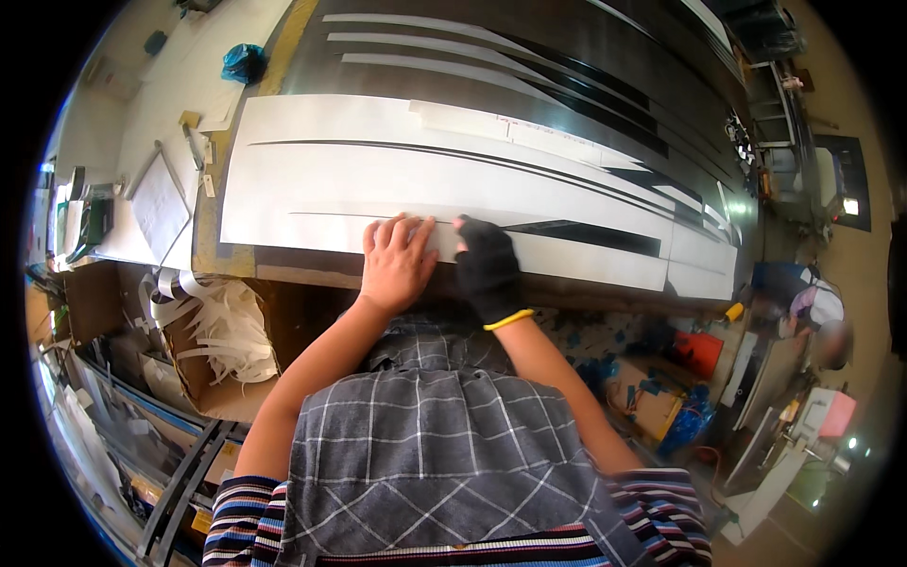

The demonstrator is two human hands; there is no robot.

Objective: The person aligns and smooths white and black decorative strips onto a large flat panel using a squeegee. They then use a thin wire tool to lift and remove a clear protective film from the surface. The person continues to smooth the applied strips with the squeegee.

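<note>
A long white sheet with thin dark curved cuts and black wedge shapes lies across the dark worktable. My left hand, bare, presses flat on the sheet's near edge with fingers spread. My right hand wears a black glove with a yellow cuff and rests right beside it on the same edge, fingers curled; whether it pinches the sheet is unclear. A grey checked cloth hangs over my front below both hands.
A cardboard box of curled white paper strips stands below the table's left end. Tools and paper sheets lie on the left bench. A blue bag sits far left. Another person is at right, by boxes and machines.
</note>
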